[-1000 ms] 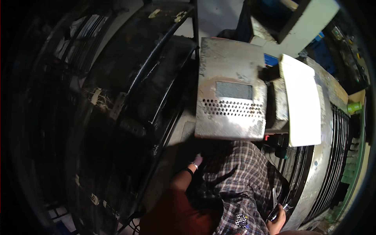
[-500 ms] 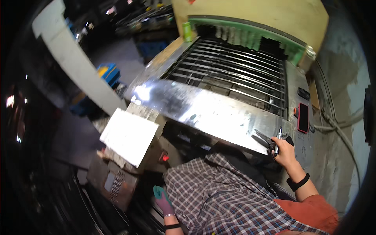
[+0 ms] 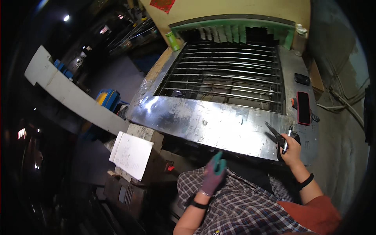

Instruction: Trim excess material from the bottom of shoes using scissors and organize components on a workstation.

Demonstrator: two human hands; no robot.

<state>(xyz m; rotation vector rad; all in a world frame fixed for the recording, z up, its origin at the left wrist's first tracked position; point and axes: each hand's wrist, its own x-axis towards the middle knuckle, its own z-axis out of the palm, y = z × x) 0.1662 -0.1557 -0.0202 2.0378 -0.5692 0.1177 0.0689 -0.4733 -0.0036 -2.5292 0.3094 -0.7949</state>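
Observation:
My right hand (image 3: 291, 152) is bare and closed round a silver-and-black marker pen (image 3: 288, 141) at the front right of the metal ledge (image 3: 188, 117). Dark scissors (image 3: 276, 134) are right beside its fingers, their blades pointing to the far left; whether the fingers also touch the handles is hidden. My left hand (image 3: 214, 174) wears a purple-grey glove with green fingertips. It hovers over my checked apron, just short of the ledge, its fingers stretched out and holding nothing.
Behind the ledge lies a bed of metal rollers (image 3: 223, 72) leading to a green-framed opening with dark strips. A red-edged phone (image 3: 303, 107) and a black case (image 3: 301, 78) lie at right. An open notebook (image 3: 133, 154) rests on a stand at left. A green can (image 3: 172, 41) stands far left.
My left hand has come up and to the right, from low beside my lap to near the ledge. The right hand still holds the marker pen by the scissors. The view has shifted.

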